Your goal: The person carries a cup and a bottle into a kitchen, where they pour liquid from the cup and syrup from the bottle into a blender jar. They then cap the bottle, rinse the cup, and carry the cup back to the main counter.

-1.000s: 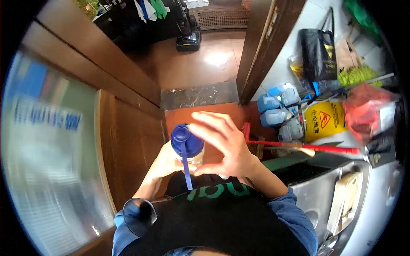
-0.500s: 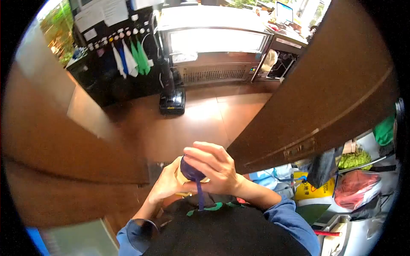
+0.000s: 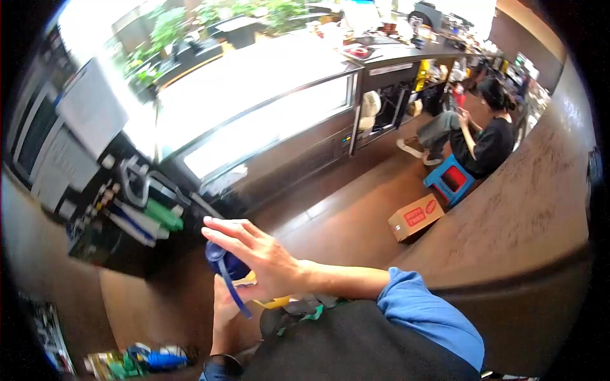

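Close to my chest I hold a bottle with a dark blue lid, from which a blue strap hangs. My right hand is closed over the lid, its fingers reaching across the top and the thumb underneath. Below it my left hand grips the bottle's body, which is mostly hidden by both hands. A yellow band or edge shows beside the right wrist, against my black apron; what it belongs to I cannot make out.
A long counter with a glass front runs ahead. To the right, a person sits on a blue and red stool, with a cardboard box nearby. Cloths hang at left. A brown panel stands close on my right.
My view has swung right and moved forward past the brown panels, bringing the seated person and box into sight. Both hands remain on the bottle, now further left in view.
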Demonstrator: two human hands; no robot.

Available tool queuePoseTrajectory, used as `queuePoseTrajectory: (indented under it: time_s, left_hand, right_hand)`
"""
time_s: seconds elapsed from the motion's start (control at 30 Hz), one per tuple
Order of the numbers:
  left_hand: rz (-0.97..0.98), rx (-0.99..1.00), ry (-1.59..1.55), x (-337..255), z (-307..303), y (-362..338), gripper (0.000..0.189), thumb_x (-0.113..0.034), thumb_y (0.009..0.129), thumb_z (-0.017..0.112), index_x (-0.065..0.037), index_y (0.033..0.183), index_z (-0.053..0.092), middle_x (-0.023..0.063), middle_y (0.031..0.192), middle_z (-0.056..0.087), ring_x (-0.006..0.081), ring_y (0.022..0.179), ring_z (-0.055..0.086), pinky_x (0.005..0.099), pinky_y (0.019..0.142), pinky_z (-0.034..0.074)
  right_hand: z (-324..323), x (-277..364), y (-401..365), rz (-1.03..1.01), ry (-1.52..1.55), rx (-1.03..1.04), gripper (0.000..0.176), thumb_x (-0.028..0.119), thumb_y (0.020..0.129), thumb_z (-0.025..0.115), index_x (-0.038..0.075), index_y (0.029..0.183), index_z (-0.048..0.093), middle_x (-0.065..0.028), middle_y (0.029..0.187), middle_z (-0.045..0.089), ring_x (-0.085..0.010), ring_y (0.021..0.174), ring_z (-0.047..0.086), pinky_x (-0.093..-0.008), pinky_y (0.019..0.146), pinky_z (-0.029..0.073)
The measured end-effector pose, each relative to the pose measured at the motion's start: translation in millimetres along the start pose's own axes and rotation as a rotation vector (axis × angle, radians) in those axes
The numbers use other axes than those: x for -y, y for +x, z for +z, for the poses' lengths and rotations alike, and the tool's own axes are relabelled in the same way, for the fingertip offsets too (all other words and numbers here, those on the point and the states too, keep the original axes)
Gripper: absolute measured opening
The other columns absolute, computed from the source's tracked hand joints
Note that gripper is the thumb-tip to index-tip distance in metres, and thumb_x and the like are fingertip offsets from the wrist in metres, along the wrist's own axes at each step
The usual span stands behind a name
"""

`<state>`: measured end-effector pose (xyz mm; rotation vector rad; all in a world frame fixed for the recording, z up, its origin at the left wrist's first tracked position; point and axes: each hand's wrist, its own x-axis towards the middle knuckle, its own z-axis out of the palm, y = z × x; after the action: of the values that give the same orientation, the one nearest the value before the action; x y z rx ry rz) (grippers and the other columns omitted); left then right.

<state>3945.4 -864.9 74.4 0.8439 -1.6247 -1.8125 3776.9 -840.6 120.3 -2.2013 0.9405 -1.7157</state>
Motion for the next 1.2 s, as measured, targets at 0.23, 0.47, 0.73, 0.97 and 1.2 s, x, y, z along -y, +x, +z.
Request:
queuePoseTrajectory:
  time_s: [0.23,0.47,0.73,0.97,1.2]
  left_hand:
    - [0.012,0.199,-0.054,-11.0,28.8,231.9,0.056,-0.01,0.058,0.088,0.0,0.106,0.061,0.0054,0.1,0.067,0.0153,0.095,0.063,0.0318,0.086,0.052]
    - [0.041,0.701,0.144,10.6,105.4,471.8,0.08,-0.014,0.053,0.093,-0.001,0.121,0.053,0.007,0.107,0.065,0.0175,0.098,0.063,0.0326,0.092,0.051]
    - [0.239,1.225,0.352,-0.1,307.7,674.4,0.085,-0.022,0.056,0.092,-0.004,0.129,0.051,0.012,0.117,0.062,0.0251,0.11,0.06,0.0348,0.096,0.046]
    - [0.278,1.441,0.469,11.2,470.8,816.4,0.096,-0.019,0.058,0.09,-0.007,0.139,0.04,0.0171,0.126,0.058,0.0339,0.114,0.059,0.0395,0.097,0.048]
    - [0.572,1.253,0.521,-13.5,585.0,957.8,0.111,-0.015,0.058,0.089,-0.01,0.15,0.026,0.0195,0.138,0.046,0.0366,0.125,0.046,0.0405,0.105,0.04]
  right_hand:
    - [-118.3,-171.6,35.1,0.219,-0.332,0.121,0.117,0.038,0.06,0.087,-0.005,0.147,0.022,-0.0245,0.143,0.038,-0.0399,0.124,0.044,-0.0461,0.106,0.036]
    - [-283.8,-249.8,11.6,0.621,-0.508,-0.053,0.105,0.032,0.062,0.088,-0.003,0.143,0.031,-0.0225,0.142,0.041,-0.0365,0.129,0.044,-0.0417,0.108,0.037]
    - [-412.5,-305.2,-80.4,1.055,-0.654,-0.659,0.116,0.04,0.059,0.09,-0.003,0.146,0.026,-0.0193,0.137,0.049,-0.0289,0.126,0.051,-0.0393,0.101,0.043]
    - [-580.5,-411.2,-95.6,1.021,-0.54,-0.823,0.083,0.025,0.063,0.091,0.003,0.129,0.047,-0.0091,0.119,0.052,-0.0232,0.111,0.056,-0.0357,0.094,0.047]
    - [-768.5,-507.4,-93.5,1.014,-0.238,-1.059,0.068,0.013,0.067,0.086,0.001,0.126,0.054,-0.0077,0.115,0.063,-0.0165,0.102,0.061,-0.0319,0.092,0.049]
